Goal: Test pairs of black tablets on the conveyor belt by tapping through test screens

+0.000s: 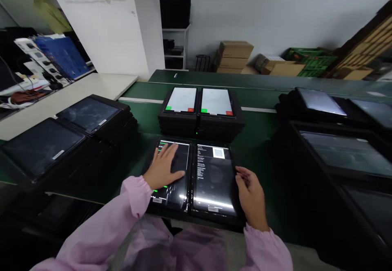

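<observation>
Two tablets lie side by side in front of me on the green table. Spread over the left tablet is my left hand, open, with its fingers on or just above the screen. Green and white text lines show there, partly hidden by that hand. The right tablet shows a dark screen with small white text and a QR code. At its right edge, my right hand is closed with curled fingers and thumb against the tablet's side; the fingertips are partly hidden.
Behind stand two stacks topped by tablets with white screens and green and red corner buttons. More stacked dark tablets lie left and right. Cardboard boxes and a green crate stand by the wall.
</observation>
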Tool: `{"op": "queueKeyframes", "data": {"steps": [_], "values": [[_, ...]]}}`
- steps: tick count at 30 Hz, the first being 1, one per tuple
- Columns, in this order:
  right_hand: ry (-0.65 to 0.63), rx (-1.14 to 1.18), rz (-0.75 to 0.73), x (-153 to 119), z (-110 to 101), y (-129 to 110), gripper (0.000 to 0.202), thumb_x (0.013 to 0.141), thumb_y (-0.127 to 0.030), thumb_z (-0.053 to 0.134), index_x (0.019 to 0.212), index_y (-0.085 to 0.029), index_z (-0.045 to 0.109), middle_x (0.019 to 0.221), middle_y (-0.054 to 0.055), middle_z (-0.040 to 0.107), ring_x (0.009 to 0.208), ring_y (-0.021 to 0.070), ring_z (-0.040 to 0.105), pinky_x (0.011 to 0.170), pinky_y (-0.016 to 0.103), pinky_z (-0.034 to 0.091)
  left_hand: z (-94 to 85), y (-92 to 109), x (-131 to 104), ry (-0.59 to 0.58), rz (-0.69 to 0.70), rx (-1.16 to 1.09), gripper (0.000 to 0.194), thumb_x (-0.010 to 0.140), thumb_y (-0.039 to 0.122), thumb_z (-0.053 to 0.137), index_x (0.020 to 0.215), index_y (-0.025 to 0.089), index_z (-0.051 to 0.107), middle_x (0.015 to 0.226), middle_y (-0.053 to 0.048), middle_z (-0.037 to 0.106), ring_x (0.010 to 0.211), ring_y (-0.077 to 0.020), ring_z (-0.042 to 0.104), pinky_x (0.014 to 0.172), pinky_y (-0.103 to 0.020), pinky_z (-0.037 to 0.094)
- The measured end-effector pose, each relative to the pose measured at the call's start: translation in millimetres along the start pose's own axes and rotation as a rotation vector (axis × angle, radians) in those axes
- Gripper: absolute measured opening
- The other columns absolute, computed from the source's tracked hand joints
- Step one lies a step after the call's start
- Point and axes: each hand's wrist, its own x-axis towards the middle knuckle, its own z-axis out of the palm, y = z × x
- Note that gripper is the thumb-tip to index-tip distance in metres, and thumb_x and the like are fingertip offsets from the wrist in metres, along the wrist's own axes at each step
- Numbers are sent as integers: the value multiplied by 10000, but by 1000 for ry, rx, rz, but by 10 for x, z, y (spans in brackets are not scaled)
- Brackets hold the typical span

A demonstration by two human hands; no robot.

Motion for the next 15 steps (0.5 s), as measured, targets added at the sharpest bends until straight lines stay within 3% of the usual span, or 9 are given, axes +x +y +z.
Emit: {"op": "queueKeyframes", "data": {"steps": [2,4,10,12,15], "values": [[2,6,-3,3,3,2,407,859,-458,562,1145,-175,622,1107,110,649,970,245,600,873,389,454,111,140,28,-45,31,57,940,770,491,718,1540,260,230,1604,-104,268,1494,-374,112,1176,-634,34],[-2,19,-4,6,7,1,407,861,-460,557,1144,-174,620,1112,114,649,981,247,599,879,394,454,154,160,23,-48,20,81,946,760,476,732,1539,267,237,1604,-104,267,1493,-381,114,1170,-647,43],[0,7,-11,14,3,0,424,854,-471,549,1141,-169,627,1076,114,662,947,244,605,850,384,459,-159,-325,-124,164,-74,19,765,817,296,647,1505,261,317,1577,-100,328,1475,-343,222,1181,-603,163],[-4,0,0,-1,-8,-7,441,848,-486,548,1141,-166,627,1069,114,663,941,247,607,843,383,457,-236,-455,-162,267,-125,-95,660,853,300,591,1471,219,373,1527,-115,404,1423,-302,349,1178,-521,261],[-15,-7,43,-26,-20,-29,465,830,-516,553,1135,-175,630,1064,105,664,941,252,610,831,378,456,-214,-531,-190,390,-194,-271,504,896,303,517,1383,182,462,1347,-118,588,1254,-246,546,1109,-453,390]]}}
